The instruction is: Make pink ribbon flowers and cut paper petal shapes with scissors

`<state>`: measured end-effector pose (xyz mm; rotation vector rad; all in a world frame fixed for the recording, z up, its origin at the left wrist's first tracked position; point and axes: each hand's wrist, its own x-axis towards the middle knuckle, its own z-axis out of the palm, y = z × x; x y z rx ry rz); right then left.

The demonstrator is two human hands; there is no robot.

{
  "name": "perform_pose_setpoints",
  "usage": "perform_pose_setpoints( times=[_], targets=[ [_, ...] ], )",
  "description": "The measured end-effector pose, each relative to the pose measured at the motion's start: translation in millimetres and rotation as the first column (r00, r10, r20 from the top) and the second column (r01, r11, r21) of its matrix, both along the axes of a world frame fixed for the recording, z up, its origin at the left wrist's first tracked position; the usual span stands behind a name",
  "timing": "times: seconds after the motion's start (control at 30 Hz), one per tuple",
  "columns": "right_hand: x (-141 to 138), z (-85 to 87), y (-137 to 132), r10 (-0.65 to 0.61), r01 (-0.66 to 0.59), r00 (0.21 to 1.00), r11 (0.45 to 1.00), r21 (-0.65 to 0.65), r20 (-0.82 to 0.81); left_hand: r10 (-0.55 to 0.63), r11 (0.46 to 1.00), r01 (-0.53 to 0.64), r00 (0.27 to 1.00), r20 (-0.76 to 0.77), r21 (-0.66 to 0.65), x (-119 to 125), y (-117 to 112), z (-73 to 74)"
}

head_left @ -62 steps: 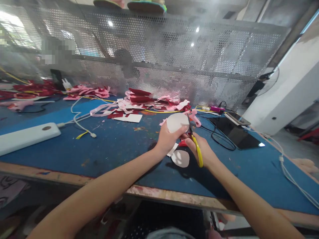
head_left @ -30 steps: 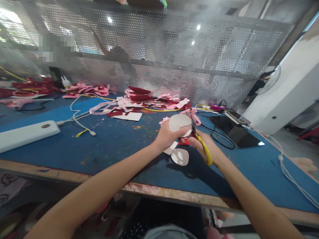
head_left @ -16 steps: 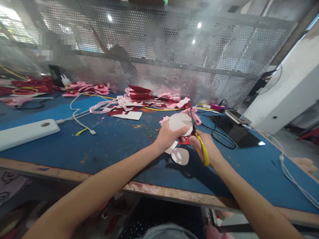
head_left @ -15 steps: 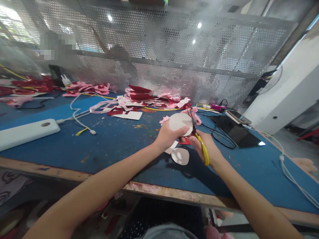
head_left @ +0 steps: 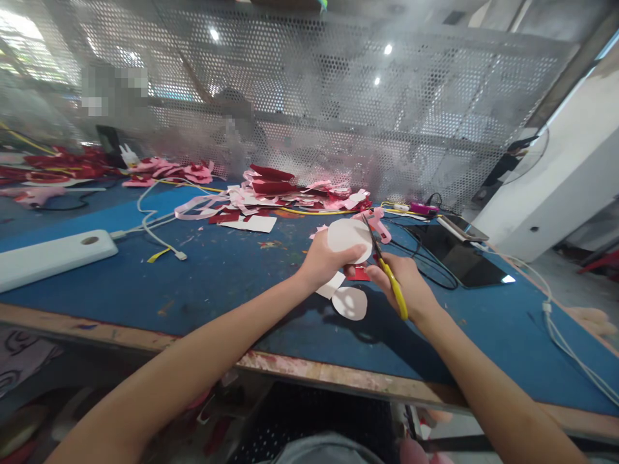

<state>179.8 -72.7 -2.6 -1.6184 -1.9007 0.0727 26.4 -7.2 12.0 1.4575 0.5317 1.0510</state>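
Note:
My left hand [head_left: 323, 261] is closed on a rounded white paper piece [head_left: 349, 237], thumb on top and fingers beneath. In my right hand [head_left: 403, 283] are yellow-handled scissors [head_left: 394, 283], their dark blades pointing up along the paper's right edge. Whether the blades are parted is hard to make out. Below the hands, a second rounded white piece [head_left: 350, 303] lies on the blue table [head_left: 232, 290], beside a white scrap [head_left: 331, 285] and a red piece [head_left: 358, 274]. Just beyond the held paper lies a pink glue gun [head_left: 380, 225].
Red, pink and white scraps [head_left: 290, 193] are heaped along the back by a perforated metal screen [head_left: 319, 96]. A white power strip [head_left: 55, 258] with cables lies left. At right are a dark tablet [head_left: 467, 258] and white cables [head_left: 556, 335]. A person [head_left: 232, 116] is behind the screen.
The scissors have shifted slightly left at the tips, along the paper's right edge. My left hand and the paper have barely moved.

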Motion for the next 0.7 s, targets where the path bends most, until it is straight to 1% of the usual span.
perform_pose_setpoints(
  times=[0.2, 0.3, 0.37, 0.43, 0.5, 0.53, 0.6, 0.67, 0.7],
  targets=[
    [3, 4.4, -1, 0.013, -0.014, 0.999, 1.0, 0.014, 0.035, -0.062, 0.998, 0.064, 0.995, -0.076, 0.023, -8, 7, 9.1],
    [2, 5.5, -2, 0.004, -0.004, 1.0, 1.0, 0.012, 0.025, -0.065, 0.997, 0.068, 0.995, -0.075, 0.039, -12, 9, 12.6],
    [0, 4.8, -3, 0.001, -0.001, 1.0, 1.0, 0.025, -0.01, -0.054, 0.998, 0.054, 0.998, -0.024, 0.025, -11, 10, 12.3],
    [-3, 2.9, -2, -0.001, 0.004, 0.998, 0.998, 0.059, -0.065, -0.032, 0.999, 0.035, 0.993, 0.112, -0.02, -8, 9, 9.2],
    [-7, 0.1, -2, -0.01, 0.021, 0.993, 0.996, 0.091, -0.117, 0.002, 0.997, 0.018, 0.964, 0.266, -0.074, -2, 5, 3.7],
    [-9, -1.3, -1, -0.014, 0.027, 0.991, 0.995, 0.095, -0.132, 0.018, 0.996, 0.011, 0.951, 0.309, -0.094, 1, 2, 0.4],
    [-12, -4.0, 0, -0.005, 0.016, 0.989, 0.997, 0.073, -0.145, 0.051, 0.992, -0.015, 0.955, 0.291, -0.124, 8, -4, -6.1],
    [-14, -6.3, 0, 0.034, -0.029, 0.986, 0.999, 0.028, -0.166, 0.109, 0.987, -0.08, 0.972, 0.209, -0.14, 12, -9, -11.2],
    [-15, -7.1, 0, 0.062, -0.062, 0.98, 0.998, 0.005, -0.19, 0.133, 0.985, -0.113, 0.978, 0.159, -0.127, 13, -11, -12.9]
  ],
)
